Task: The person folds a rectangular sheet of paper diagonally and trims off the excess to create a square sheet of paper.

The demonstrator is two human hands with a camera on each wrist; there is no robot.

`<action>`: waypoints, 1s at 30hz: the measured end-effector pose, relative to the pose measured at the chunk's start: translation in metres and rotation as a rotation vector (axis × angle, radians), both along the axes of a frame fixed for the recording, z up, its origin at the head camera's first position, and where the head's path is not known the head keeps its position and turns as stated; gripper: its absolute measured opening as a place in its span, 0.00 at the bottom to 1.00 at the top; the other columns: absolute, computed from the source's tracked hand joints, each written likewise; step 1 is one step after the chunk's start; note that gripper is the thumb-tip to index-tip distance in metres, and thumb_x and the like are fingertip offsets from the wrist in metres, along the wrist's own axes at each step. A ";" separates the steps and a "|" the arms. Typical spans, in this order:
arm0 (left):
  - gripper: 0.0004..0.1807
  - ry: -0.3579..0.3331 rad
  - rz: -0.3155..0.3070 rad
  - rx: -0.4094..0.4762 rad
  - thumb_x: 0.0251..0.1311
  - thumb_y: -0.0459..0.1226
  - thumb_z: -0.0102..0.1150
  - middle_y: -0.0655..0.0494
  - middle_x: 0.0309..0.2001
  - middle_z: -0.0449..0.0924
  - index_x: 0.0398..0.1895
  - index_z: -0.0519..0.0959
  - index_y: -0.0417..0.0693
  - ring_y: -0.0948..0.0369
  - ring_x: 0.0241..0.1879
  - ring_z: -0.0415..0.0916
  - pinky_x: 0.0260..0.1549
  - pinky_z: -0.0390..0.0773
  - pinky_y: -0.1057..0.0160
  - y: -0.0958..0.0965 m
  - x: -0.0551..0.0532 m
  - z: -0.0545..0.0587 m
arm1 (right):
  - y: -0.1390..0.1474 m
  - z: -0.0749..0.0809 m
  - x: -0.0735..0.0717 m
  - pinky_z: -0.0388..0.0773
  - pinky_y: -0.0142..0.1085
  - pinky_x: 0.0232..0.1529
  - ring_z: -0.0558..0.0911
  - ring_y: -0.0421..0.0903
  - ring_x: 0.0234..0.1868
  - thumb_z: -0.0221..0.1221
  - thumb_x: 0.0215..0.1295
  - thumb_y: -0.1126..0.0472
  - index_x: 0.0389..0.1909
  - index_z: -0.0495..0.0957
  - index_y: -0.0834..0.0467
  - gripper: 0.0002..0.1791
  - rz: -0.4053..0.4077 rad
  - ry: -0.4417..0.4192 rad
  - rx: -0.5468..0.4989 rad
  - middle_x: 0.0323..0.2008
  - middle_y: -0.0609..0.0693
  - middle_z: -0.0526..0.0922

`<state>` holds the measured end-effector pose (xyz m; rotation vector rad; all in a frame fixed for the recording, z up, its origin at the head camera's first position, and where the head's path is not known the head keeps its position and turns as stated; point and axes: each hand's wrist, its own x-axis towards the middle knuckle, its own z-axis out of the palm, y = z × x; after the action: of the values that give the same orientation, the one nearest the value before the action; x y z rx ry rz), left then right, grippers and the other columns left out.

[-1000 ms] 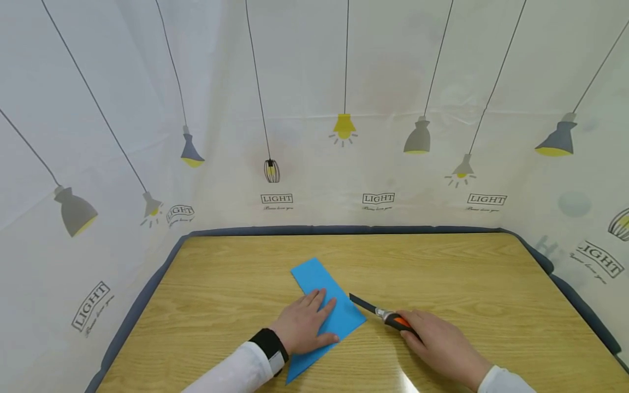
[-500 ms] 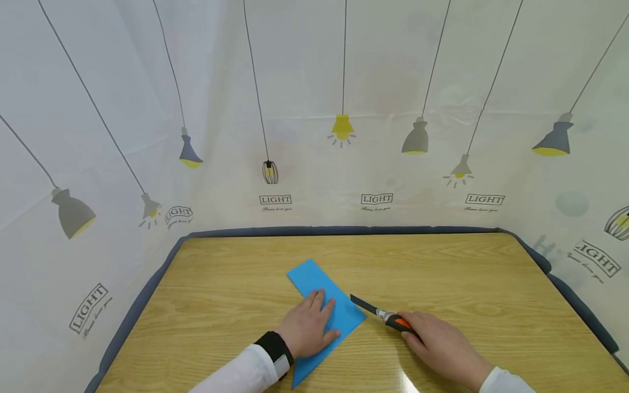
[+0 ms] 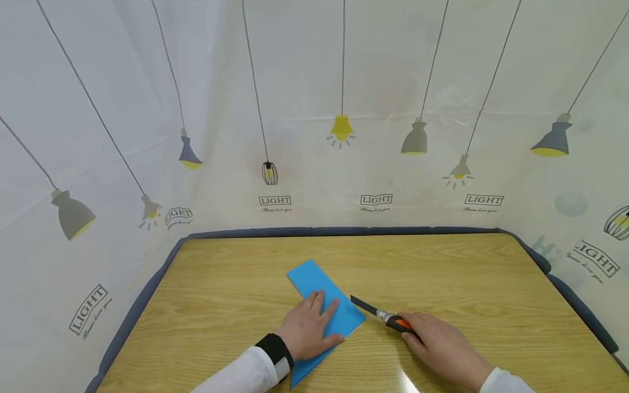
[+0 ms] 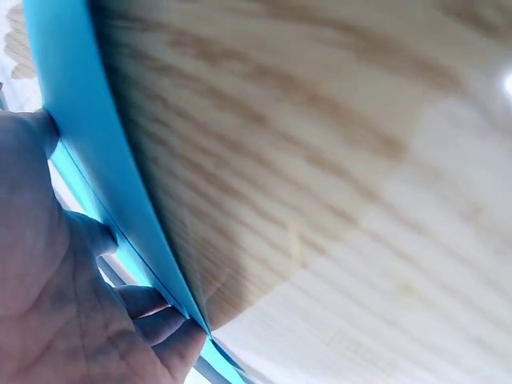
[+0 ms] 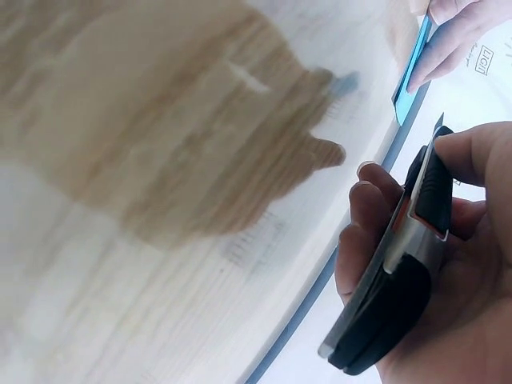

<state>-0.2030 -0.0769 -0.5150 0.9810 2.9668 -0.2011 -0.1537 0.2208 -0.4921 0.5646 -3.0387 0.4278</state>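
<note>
Holding the smooth, angular blue sheet steady on the wood-grained table likely calls for even pressure and a safe gap between the left hand, its grip released and laid across the sheet, and the straight, dark-bladed knife in the clasping grip of the right hand

Work surface: table, light wood grain, glossy, bright glare toward six o'clock. Dark border along the edge from nine through twelve to three. Directly on it: one blue paper, squared end toward eleven, corner at three, pointed tip at seven.
</note>
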 end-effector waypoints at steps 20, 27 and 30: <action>0.23 -0.017 0.026 0.009 0.65 0.45 0.47 0.49 0.60 0.67 0.63 0.67 0.57 0.55 0.59 0.65 0.52 0.71 0.58 0.004 -0.010 0.018 | 0.007 -0.003 0.004 0.74 0.35 0.33 0.73 0.32 0.36 0.57 0.61 0.51 0.52 0.73 0.48 0.18 0.090 0.109 -0.013 0.38 0.34 0.73; 0.24 -0.068 -0.043 0.050 0.67 0.53 0.39 0.48 0.61 0.67 0.62 0.69 0.57 0.54 0.61 0.64 0.56 0.67 0.58 -0.003 -0.012 0.025 | 0.020 0.000 0.009 0.76 0.37 0.41 0.73 0.32 0.45 0.53 0.65 0.50 0.60 0.67 0.42 0.22 0.197 0.082 -0.032 0.49 0.31 0.69; 0.27 -0.095 -0.060 0.074 0.67 0.56 0.35 0.48 0.62 0.67 0.62 0.69 0.57 0.54 0.62 0.63 0.58 0.65 0.58 -0.005 -0.014 0.027 | 0.023 0.000 0.011 0.75 0.38 0.41 0.73 0.33 0.45 0.54 0.65 0.50 0.61 0.67 0.42 0.23 0.232 0.077 -0.002 0.50 0.32 0.69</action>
<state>-0.2166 -0.0821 -0.4878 1.0565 2.8802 -0.0446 -0.1430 0.2439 -0.4917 0.9152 -2.9099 0.4043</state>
